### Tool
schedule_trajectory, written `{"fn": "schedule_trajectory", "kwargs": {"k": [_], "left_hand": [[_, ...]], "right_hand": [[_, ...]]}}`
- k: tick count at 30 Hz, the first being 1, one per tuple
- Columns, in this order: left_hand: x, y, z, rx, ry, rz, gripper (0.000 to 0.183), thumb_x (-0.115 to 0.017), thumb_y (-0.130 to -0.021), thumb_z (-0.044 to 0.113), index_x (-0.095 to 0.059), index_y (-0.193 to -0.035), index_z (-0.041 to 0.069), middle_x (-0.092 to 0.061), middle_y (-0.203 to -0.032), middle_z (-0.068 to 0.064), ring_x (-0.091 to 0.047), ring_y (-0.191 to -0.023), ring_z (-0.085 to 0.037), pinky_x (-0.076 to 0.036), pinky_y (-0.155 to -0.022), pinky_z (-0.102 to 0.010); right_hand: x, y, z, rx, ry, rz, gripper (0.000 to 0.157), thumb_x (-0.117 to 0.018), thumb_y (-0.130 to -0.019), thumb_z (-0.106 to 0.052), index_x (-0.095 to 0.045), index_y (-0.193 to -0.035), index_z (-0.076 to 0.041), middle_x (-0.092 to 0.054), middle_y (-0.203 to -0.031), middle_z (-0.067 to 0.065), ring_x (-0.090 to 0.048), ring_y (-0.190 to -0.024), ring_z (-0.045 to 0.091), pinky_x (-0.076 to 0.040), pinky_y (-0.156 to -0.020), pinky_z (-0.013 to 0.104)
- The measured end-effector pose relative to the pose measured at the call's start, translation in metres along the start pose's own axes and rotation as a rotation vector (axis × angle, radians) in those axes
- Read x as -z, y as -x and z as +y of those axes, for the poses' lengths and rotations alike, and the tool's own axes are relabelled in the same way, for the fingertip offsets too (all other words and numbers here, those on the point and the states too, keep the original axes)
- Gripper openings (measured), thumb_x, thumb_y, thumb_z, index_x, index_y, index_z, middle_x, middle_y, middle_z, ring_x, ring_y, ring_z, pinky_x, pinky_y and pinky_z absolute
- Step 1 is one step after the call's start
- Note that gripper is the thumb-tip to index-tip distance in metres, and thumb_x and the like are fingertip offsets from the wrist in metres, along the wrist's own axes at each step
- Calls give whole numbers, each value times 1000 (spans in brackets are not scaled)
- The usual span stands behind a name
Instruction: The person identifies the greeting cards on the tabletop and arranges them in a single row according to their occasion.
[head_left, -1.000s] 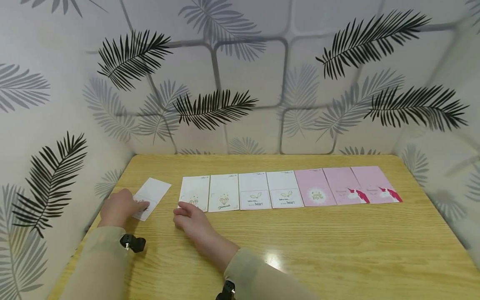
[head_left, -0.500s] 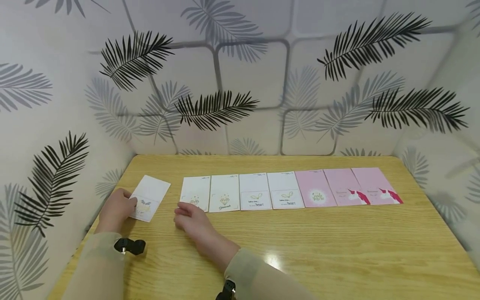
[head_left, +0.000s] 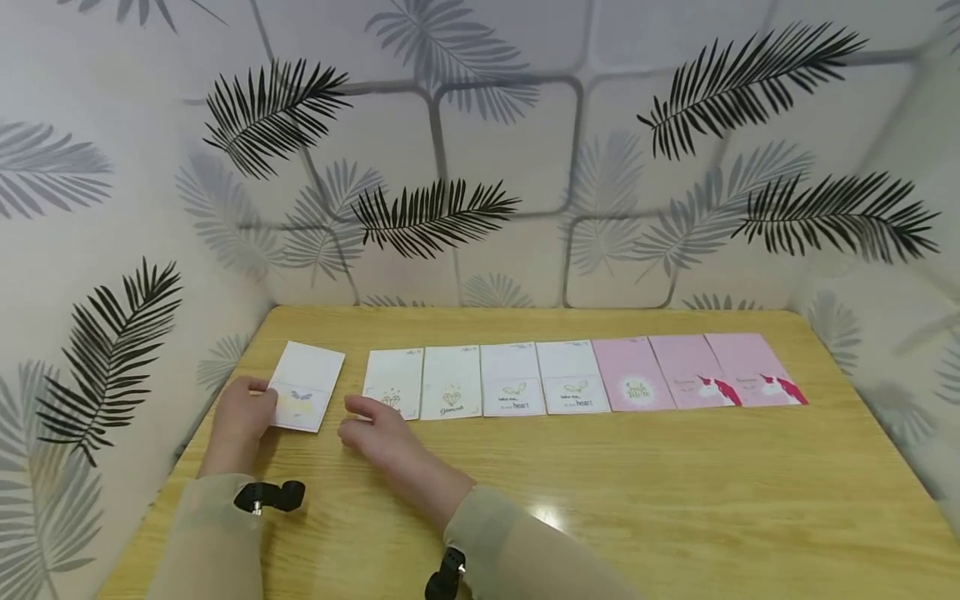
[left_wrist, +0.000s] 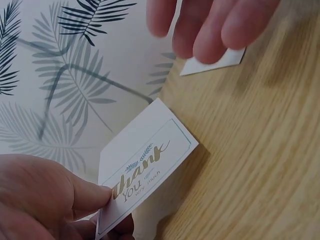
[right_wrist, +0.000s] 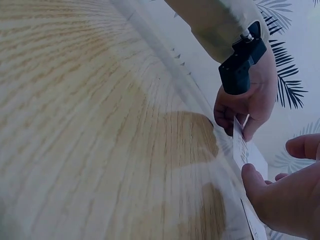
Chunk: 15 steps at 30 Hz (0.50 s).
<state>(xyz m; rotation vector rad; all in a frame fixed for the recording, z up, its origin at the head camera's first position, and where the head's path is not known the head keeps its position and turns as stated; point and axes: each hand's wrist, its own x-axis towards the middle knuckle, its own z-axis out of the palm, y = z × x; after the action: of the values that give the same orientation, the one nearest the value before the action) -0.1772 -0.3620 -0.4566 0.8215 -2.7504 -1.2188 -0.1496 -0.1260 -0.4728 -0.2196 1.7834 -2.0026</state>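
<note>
A white "Thank you very much" card (left_wrist: 145, 167) is pinched at its edge between the thumb and fingers of my left hand (head_left: 243, 421), at the left of the table. The left wrist view shows it tilted, with part of it over the wood. My right hand (head_left: 390, 437) holds nothing. Its loosely bent fingers hover by the lower left corner of the first diamond card (head_left: 393, 375) and partly cover it. The second diamond card (head_left: 452, 375) lies just right of that one.
Continuing the row rightward on the wooden table (head_left: 600, 500) are two white winged cards (head_left: 510, 362), a pink "Smile more" card (head_left: 622, 358) and two pink unicorn cards (head_left: 678, 354). Leaf-patterned walls (head_left: 502, 258) enclose the back and sides.
My left hand has turned the thank-you card more upright and shifted it slightly right, and its lettering has come into view. My right hand has barely moved.
</note>
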Motion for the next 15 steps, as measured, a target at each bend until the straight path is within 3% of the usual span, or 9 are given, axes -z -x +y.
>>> {"fn": "schedule_trajectory", "kwargs": {"k": [7,11,15], "left_hand": [[-3,7,4,29,76,-36,53,-45,-107,17,-46,-152,-11,-50,-149,-32,-49,-124,-44,-43,-101,-54],[-5,10,9,37,85,-35,55,-45,-107,19,-46,-153,-10,-50,-151,-32,-50,-126,-44,-43,-103,-55],[-6,12,13,3,100,-36,54,-46,-107,19,-47,-151,-12,-50,-150,-32,-49,-125,-43,-43,-102,-54]], "right_hand": [[-6,1,-2,-8,4,-50,64,-71,-95,-10,-59,-158,-3,-69,-145,18,-67,-130,23,-54,-109,41],[-8,1,-1,-17,-34,-70,63,-71,-97,-9,-58,-159,-3,-65,-152,16,-63,-138,23,-53,-111,39],[-8,0,0,-23,-60,-82,62,-71,-99,-9,-57,-159,-2,-62,-156,14,-59,-144,25,-52,-112,39]]}}
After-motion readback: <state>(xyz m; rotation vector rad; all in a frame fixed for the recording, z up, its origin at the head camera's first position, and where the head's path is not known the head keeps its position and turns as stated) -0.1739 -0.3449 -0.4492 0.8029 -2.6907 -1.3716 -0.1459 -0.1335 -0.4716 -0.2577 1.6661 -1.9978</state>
